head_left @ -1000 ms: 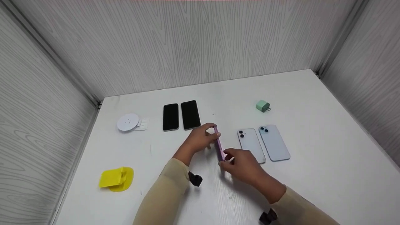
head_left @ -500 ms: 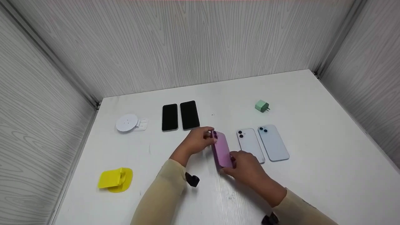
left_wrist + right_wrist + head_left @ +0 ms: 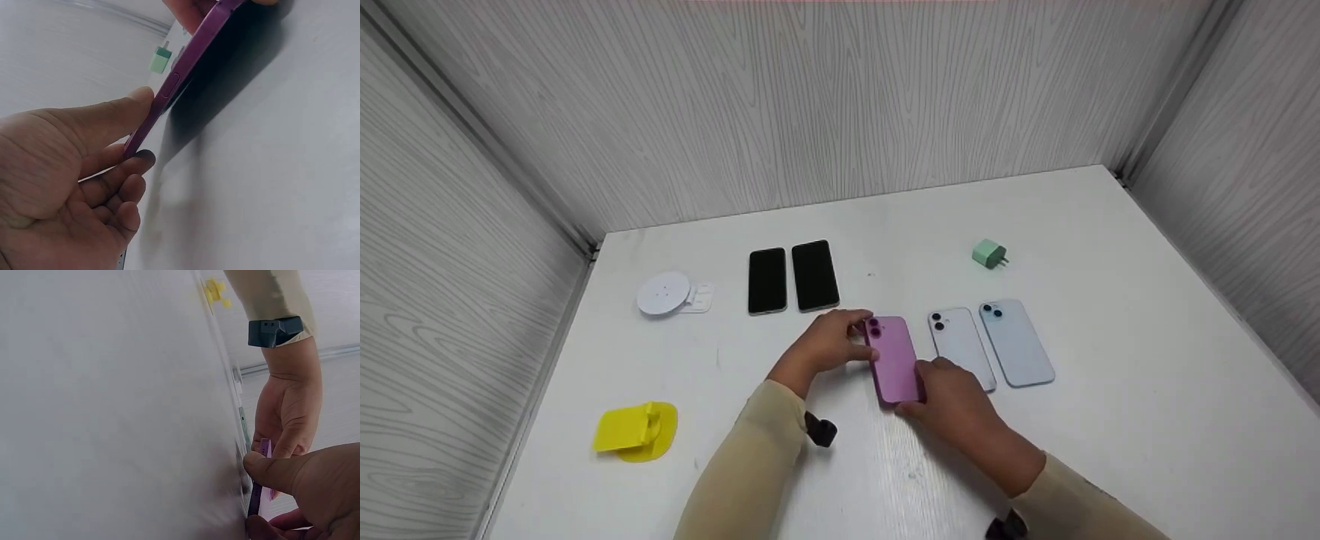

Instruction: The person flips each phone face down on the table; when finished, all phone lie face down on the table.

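My left grip (image 3: 826,343), right grip (image 3: 955,399) pinch tilted purple phone (image 3: 895,364), seemingly unfinished; white phone (image 3: 960,341), blue phone (image 3: 1019,346) flat, seemingly done.

Before me the white bench (image 3: 1155,405) runs up to a pale grey back wall (image 3: 840,97) with wood-grain lines; a left wall (image 3: 427,262) and right wall (image 3: 1252,195) patterned alike flank it, grey strips (image 3: 1177,90) lining both corners.

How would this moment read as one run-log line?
left hand: holds purple phone, camera end; right hand: holds opposite end; nearby: white phone, pale blue phone
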A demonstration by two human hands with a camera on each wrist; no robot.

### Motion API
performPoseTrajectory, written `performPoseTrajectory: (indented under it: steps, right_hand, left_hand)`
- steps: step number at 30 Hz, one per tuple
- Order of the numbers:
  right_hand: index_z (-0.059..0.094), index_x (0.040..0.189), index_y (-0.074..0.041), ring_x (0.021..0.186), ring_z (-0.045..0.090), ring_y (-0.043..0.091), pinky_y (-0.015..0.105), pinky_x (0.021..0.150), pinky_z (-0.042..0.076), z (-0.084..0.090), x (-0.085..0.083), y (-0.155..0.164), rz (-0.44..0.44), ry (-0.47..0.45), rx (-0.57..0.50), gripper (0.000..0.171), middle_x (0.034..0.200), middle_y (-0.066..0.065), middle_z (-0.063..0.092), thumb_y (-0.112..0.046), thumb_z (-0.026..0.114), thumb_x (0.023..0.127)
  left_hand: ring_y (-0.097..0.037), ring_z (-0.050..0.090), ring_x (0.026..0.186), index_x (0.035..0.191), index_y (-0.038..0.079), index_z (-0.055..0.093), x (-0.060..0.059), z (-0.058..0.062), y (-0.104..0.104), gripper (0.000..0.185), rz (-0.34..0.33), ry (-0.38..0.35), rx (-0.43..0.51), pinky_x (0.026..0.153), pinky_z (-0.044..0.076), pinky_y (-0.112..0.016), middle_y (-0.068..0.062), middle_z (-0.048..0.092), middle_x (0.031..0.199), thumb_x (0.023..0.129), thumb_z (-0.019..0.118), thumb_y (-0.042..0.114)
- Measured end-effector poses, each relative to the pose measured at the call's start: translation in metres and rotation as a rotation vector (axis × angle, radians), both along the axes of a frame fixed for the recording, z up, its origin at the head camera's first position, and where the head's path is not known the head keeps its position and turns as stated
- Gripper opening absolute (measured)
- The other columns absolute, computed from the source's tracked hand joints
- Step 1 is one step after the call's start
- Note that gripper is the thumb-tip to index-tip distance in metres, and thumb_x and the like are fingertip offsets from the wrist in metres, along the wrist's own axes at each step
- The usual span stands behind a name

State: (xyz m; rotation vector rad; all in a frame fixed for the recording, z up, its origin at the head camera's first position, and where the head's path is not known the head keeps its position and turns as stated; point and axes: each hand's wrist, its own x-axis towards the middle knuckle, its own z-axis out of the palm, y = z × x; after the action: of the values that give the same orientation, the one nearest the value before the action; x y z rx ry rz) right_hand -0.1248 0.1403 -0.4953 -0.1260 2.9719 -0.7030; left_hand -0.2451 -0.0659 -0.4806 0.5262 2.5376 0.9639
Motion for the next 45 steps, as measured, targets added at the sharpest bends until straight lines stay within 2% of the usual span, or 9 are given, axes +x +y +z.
performPoseTrajectory:
  steps: [7, 11, 16, 23, 27, 31, 38, 42, 45]
  right_hand:
    - [0.076, 0.132, 0.001, 0.095, 0.071, 0.026, 0.043, 0.085, 0.062, 0.001, 0.003, 0.001, 0.029, 0.039, 0.056, 0.057, 0.118, 0.018, 0.073, -0.032, 0.093, 0.088]
    - [0.078, 0.129, 0.002, 0.089, 0.068, 0.024, 0.04, 0.08, 0.06, 0.001, 0.004, 0.003, 0.037, 0.072, 0.075, 0.054, 0.113, 0.017, 0.073, -0.031, 0.092, 0.089]
    - [0.077, 0.129, 0.003, 0.083, 0.063, 0.021, 0.038, 0.075, 0.057, 0.004, 0.004, 0.004, 0.037, 0.062, 0.082, 0.054, 0.112, 0.017, 0.072, -0.031, 0.092, 0.09]
    - [0.081, 0.118, 0.0, 0.083, 0.062, 0.022, 0.039, 0.077, 0.057, 0.006, 0.003, 0.006, 0.038, 0.026, 0.084, 0.042, 0.106, 0.013, 0.068, -0.031, 0.091, 0.091]
    - [0.08, 0.118, 0.0, 0.085, 0.062, 0.022, 0.039, 0.077, 0.057, 0.007, 0.004, 0.006, 0.044, 0.022, 0.076, 0.041, 0.105, 0.012, 0.066, -0.029, 0.09, 0.091]
    - [0.08, 0.118, -0.001, 0.086, 0.062, 0.023, 0.039, 0.078, 0.057, 0.006, 0.003, 0.006, 0.048, 0.017, 0.095, 0.041, 0.105, 0.013, 0.067, -0.029, 0.091, 0.091]
    - [0.076, 0.096, -0.006, 0.081, 0.061, 0.023, 0.04, 0.075, 0.056, 0.005, 0.003, 0.007, 0.073, 0.044, 0.125, 0.028, 0.1, 0.012, 0.065, -0.028, 0.092, 0.089]
    - [0.072, 0.089, -0.008, 0.08, 0.06, 0.022, 0.04, 0.073, 0.056, 0.004, 0.003, 0.008, 0.075, 0.04, 0.127, 0.028, 0.098, 0.011, 0.063, -0.027, 0.093, 0.089]
    - [0.072, 0.089, -0.008, 0.08, 0.058, 0.022, 0.04, 0.073, 0.055, 0.004, 0.003, 0.007, 0.072, 0.024, 0.122, 0.027, 0.098, 0.011, 0.062, -0.026, 0.092, 0.089]
  left_hand:
    - [-0.029, 0.061, 0.131, 0.159, 0.016, 0.059, -0.001, -0.003, 0.004, 0.074, 0.005, -0.001, -0.035, 0.12, 0.047, -0.047, -0.012, 0.067, 0.144, 0.093, 0.09, 0.027]
    - [-0.028, 0.061, 0.128, 0.159, 0.016, 0.059, -0.003, -0.004, 0.007, 0.075, 0.002, 0.007, -0.044, 0.119, 0.048, -0.047, -0.012, 0.067, 0.141, 0.092, 0.09, 0.028]
    - [-0.028, 0.061, 0.128, 0.158, 0.016, 0.059, -0.004, -0.004, 0.009, 0.074, -0.005, 0.012, -0.042, 0.12, 0.047, -0.047, -0.011, 0.067, 0.138, 0.092, 0.091, 0.027]
    - [-0.029, 0.06, 0.136, 0.159, 0.015, 0.058, -0.005, -0.004, 0.011, 0.074, -0.042, 0.012, -0.051, 0.124, 0.044, -0.047, -0.012, 0.065, 0.144, 0.093, 0.09, 0.027]
    - [-0.03, 0.058, 0.141, 0.159, 0.013, 0.058, -0.005, -0.003, 0.012, 0.075, -0.056, 0.015, -0.067, 0.126, 0.041, -0.047, -0.013, 0.063, 0.148, 0.093, 0.09, 0.028]
    - [-0.03, 0.056, 0.143, 0.156, 0.01, 0.06, -0.005, -0.005, 0.013, 0.072, -0.08, 0.053, -0.104, 0.128, 0.04, -0.046, -0.013, 0.062, 0.147, 0.093, 0.09, 0.028]
    - [-0.028, 0.055, 0.144, 0.152, 0.009, 0.063, -0.002, -0.008, 0.014, 0.068, -0.084, 0.092, -0.134, 0.128, 0.039, -0.044, -0.01, 0.06, 0.147, 0.092, 0.091, 0.027]
    - [-0.029, 0.055, 0.144, 0.152, 0.007, 0.063, -0.002, -0.008, 0.013, 0.067, -0.083, 0.103, -0.132, 0.128, 0.039, -0.044, -0.011, 0.061, 0.146, 0.094, 0.089, 0.029]
    - [-0.032, 0.058, 0.141, 0.147, 0.004, 0.066, -0.004, -0.01, 0.008, 0.057, -0.031, 0.148, -0.106, 0.127, 0.041, -0.046, -0.014, 0.065, 0.144, 0.099, 0.082, 0.03]
